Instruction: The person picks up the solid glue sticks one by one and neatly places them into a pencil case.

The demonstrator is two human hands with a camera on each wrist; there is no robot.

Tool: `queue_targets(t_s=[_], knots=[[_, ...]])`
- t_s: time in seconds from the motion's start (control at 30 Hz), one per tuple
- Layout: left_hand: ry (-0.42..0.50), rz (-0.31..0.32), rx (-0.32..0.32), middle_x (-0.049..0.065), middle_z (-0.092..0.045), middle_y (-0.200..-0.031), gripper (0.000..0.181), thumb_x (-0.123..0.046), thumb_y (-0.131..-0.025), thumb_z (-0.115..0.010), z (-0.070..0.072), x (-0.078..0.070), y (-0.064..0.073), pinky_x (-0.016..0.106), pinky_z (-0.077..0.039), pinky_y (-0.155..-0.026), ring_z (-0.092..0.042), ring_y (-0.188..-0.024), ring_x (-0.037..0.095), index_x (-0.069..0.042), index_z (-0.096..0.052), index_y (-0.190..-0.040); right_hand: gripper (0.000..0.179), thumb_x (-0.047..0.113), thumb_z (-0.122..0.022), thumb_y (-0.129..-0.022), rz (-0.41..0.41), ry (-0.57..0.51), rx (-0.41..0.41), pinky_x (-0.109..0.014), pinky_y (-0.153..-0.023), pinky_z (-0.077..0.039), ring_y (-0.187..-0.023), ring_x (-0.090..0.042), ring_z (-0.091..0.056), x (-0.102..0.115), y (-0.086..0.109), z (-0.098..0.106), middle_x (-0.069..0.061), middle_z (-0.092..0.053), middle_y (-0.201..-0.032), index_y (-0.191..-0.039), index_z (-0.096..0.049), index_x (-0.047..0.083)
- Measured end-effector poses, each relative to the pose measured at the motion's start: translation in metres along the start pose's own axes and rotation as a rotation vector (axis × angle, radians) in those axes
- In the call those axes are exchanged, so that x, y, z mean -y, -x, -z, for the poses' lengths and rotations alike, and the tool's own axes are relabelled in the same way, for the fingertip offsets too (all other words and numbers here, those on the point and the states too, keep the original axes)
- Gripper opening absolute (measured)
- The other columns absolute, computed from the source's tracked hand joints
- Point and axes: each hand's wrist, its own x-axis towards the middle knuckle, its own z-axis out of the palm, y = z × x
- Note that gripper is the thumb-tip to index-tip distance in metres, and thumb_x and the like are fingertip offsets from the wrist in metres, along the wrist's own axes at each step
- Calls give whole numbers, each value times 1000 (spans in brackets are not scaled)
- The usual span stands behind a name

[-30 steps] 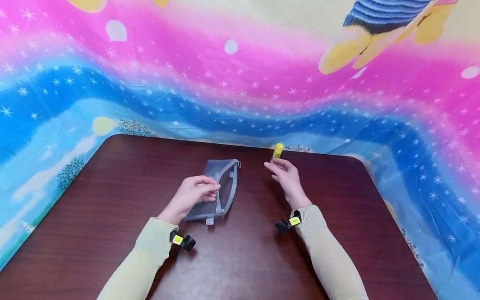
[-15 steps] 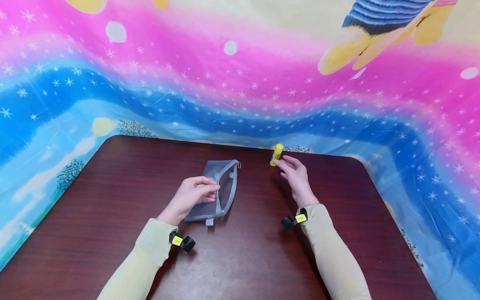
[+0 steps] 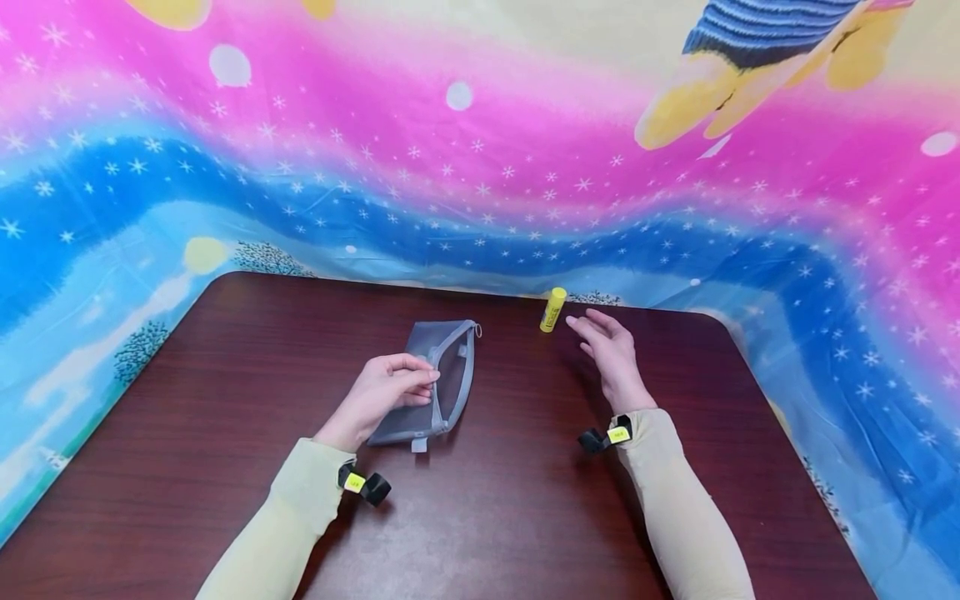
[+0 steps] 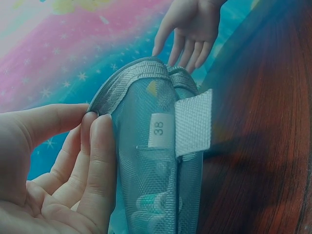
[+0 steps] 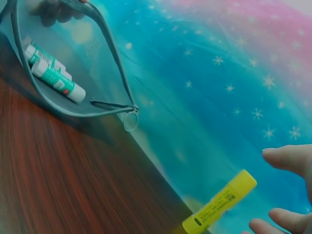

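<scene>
A grey mesh zipper pouch (image 3: 420, 417) stands on the table with its mouth unzipped. My left hand (image 3: 382, 392) pinches the pouch's near rim between thumb and fingers, as the left wrist view also shows. Inside the pouch lie green-and-white glue sticks (image 5: 58, 83), seen through the mouth in the right wrist view. A yellow glue stick (image 3: 552, 310) stands upright near the table's far edge. Just right of it, my right hand (image 3: 611, 354) holds nothing; its fingers are extended and apart from the stick.
The dark wooden table (image 3: 225, 400) ends at a far edge against a colourful printed cloth (image 3: 480, 167). A ring pull (image 5: 130, 121) hangs from the pouch's zipper, and a white tag (image 4: 194, 122) sticks out from its side.
My right hand has let go of the yellow glue stick and moved away to the right, leaving it upright on the table. My left hand stays on the pouch.
</scene>
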Motion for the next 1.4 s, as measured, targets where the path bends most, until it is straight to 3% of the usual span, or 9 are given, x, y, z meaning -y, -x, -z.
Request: queue_targets(t_s=[0.67, 1.4], knots=[[-9, -6, 9, 28, -69, -109, 23, -12, -93, -76, 2, 2, 2, 34, -61, -78, -69, -77, 23, 5, -71, -108, 73, 28, -85, -86, 37, 206, -86, -36, -111, -39, -135, -20, -49, -7, -15, 19, -11, -57, -145, -149, -53, 10], [8, -4, -1, 27, -69, -106, 24, -11, -92, -77, 1, 2, -1, 34, -61, -76, -69, -74, 22, 6, -71, -107, 71, 20, -84, -86, 12, 256, -62, -37, -109, -43, -133, -26, -51, -19, -48, 2, -15, -58, -143, -148, -53, 5]])
